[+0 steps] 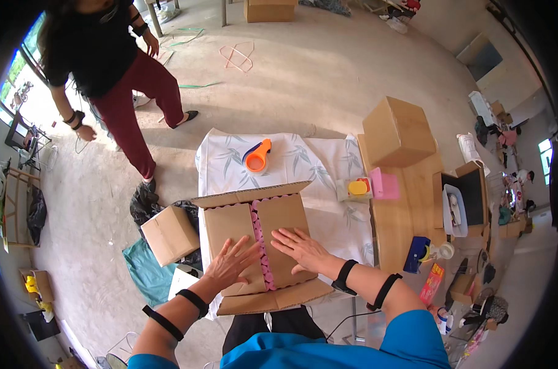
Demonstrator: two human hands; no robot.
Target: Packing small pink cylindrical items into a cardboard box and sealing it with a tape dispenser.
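Observation:
A cardboard box [285,230] stands in front of me on a cloth-covered table, its two side flaps folded inward. Pink round-topped items [265,261] show in a row through the gap between those flaps; what they are I cannot make out. Flat on the left flap lies my left hand [233,265], fingers spread. My right hand [300,249] rests on the right flap with its fingers stretched out. The far flap [251,195] and the near flap [276,300] stick outward. Beyond the box, an orange tape dispenser [256,157] sits on the cloth.
A wooden table [408,203] adjoins at right, bearing a closed carton [399,132], a pink container [385,183] and a blue tape dispenser [417,254]. Another carton [170,235] stands left of the table. A person [107,74] in dark red trousers is at the far left.

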